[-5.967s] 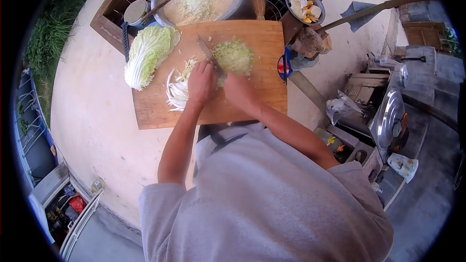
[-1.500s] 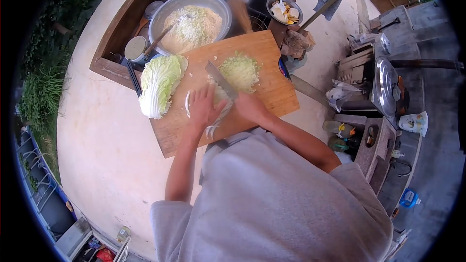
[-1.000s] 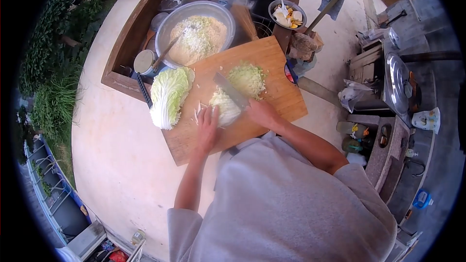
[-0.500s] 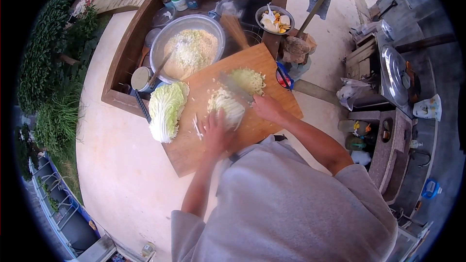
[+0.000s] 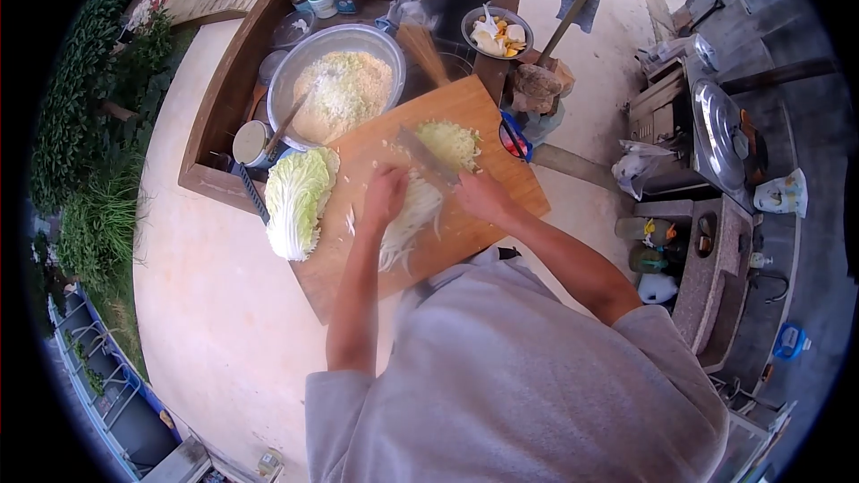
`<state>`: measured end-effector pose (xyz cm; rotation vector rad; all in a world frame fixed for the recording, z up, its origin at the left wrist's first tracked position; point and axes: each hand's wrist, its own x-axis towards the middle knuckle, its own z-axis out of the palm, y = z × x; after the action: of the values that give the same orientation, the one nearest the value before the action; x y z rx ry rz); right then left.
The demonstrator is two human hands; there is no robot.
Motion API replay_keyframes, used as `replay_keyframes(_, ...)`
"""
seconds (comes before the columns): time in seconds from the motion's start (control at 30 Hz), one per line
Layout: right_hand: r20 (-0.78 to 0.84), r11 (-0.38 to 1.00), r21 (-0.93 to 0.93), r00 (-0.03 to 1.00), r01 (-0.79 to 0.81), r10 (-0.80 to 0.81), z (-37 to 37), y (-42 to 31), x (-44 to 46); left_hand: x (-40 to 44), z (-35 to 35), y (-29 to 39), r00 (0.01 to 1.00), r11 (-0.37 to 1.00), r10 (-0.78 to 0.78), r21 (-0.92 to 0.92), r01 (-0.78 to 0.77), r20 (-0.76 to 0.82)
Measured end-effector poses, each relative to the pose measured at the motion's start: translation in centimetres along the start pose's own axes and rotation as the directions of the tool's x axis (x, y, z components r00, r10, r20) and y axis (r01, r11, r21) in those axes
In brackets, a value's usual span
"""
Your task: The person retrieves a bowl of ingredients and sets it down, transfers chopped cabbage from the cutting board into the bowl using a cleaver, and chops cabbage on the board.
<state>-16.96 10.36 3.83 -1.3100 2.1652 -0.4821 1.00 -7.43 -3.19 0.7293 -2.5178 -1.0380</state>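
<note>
Beyond the cutting board (image 5: 358,152), a round basin (image 5: 284,80) holds pale chopped bits (image 5: 344,98)

Looks like a home yard serving as outdoor kitchen. Pale paved ground (image 5: 215,295), shrubs (image 5: 76,98) along one edge. Stone sink (image 5: 735,291), broad metal lid (image 5: 716,130), lidded jars (image 5: 321,2), chopping board (image 5: 506,192).

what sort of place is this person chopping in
Probably an outdoor yard used as a kitchen: leafy plants border the pale ground, with what looks like a speckled sink off to the right.
</note>
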Motion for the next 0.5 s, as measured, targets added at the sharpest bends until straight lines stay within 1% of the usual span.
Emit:
replay_keyframes(0.07,0.003,0.999,0.025,1.0,-0.024,0.024,-0.6,-0.5,-0.2,-1.6,0.0,2.1,0.993,0.987,-0.117,0.114,0.116,0.009)
replay_keyframes(0.1,-0.003,1.0,0.021,1.0,-0.012,0.012,-0.4,-0.3,-0.2,-2.1,0.1,3.6,0.985,0.971,-0.171,0.168,0.168,0.004)
replay_keyframes(0.2,-0.014,1.0,0.004,1.0,0.011,-0.011,-0.2,0.2,0.1,-4.2,0.8,8.7,0.982,0.895,-0.121,0.412,0.171,-0.145)
replay_keyframes(0.27,0.0,1.0,0.0,1.0,0.013,-0.013,-0.2,0.0,0.2,-4.8,1.4,9.2,0.985,0.874,-0.113,0.459,0.16,-0.129)
replay_keyframes(0.3,-0.028,0.999,-0.012,0.998,0.048,-0.048,0.0,0.1,0.3,-5.0,1.5,9.3,0.986,0.862,-0.111,0.483,0.156,-0.121)
replay_keyframes(0.37,-0.084,0.993,-0.04,0.99,0.113,-0.116,0.3,0.5,0.4,-5.1,2.2,7.0,0.987,0.896,-0.109,0.418,0.15,-0.121)
replay_keyframes(0.4,-0.077,0.993,-0.042,0.991,0.109,-0.112,0.3,0.6,0.3,-5.2,2.6,5.9,0.987,0.911,-0.108,0.384,0.147,-0.123)
replay_keyframes(0.5,-0.056,0.993,-0.042,0.992,0.112,-0.114,0.0,0.5,0.2,-5.5,2.9,4.4,0.991,0.894,-0.06,0.435,0.106,-0.119)
